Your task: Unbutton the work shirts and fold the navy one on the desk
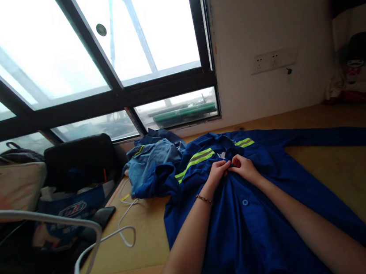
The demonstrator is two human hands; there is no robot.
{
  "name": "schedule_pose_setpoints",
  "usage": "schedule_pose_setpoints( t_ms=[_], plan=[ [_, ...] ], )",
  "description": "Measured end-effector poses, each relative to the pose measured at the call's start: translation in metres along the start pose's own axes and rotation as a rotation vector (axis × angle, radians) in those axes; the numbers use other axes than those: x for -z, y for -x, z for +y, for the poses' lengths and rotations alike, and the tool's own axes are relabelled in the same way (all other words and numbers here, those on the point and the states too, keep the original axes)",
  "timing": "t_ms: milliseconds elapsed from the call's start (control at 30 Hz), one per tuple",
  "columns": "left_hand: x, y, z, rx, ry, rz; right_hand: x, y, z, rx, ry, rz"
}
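A blue work jacket (265, 207) with yellow-green reflective stripes lies spread flat on the wooden table (358, 177), collar away from me. My left hand (218, 170) and my right hand (245, 167) meet at the jacket's front placket just below the collar. Both have their fingers pinched on the fabric edges there. A round blue button (245, 202) shows lower on the placket. A thin bracelet sits on my left wrist.
A second blue garment (153, 165) lies crumpled at the table's far left. A white clothes hanger (128, 235) and a phone (103, 215) rest near the left edge. A black bag (79, 161) stands below the window. Wall sockets (269, 60) are on the right.
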State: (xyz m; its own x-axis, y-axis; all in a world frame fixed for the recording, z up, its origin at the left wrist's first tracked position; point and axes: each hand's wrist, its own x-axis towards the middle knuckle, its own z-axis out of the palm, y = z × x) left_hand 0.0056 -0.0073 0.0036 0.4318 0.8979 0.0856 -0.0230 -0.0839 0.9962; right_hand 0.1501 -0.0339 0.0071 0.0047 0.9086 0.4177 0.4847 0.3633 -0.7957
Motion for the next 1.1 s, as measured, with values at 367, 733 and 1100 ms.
schedule_pose_setpoints(
  t_ms=[367, 733, 1100],
  plan=[
    [-0.004, 0.001, 0.007, 0.054, -0.078, -0.01, -0.002, 0.004, 0.005, 0.065, 0.182, 0.081],
    [0.019, 0.036, 0.033, -0.052, -0.923, -0.232, 0.038, -0.021, 0.061, -0.161, 0.166, 0.368],
    [0.026, 0.016, 0.024, -0.07, -1.376, 0.436, 0.037, -0.054, 0.085, -0.16, 0.008, 0.406]
  ],
)
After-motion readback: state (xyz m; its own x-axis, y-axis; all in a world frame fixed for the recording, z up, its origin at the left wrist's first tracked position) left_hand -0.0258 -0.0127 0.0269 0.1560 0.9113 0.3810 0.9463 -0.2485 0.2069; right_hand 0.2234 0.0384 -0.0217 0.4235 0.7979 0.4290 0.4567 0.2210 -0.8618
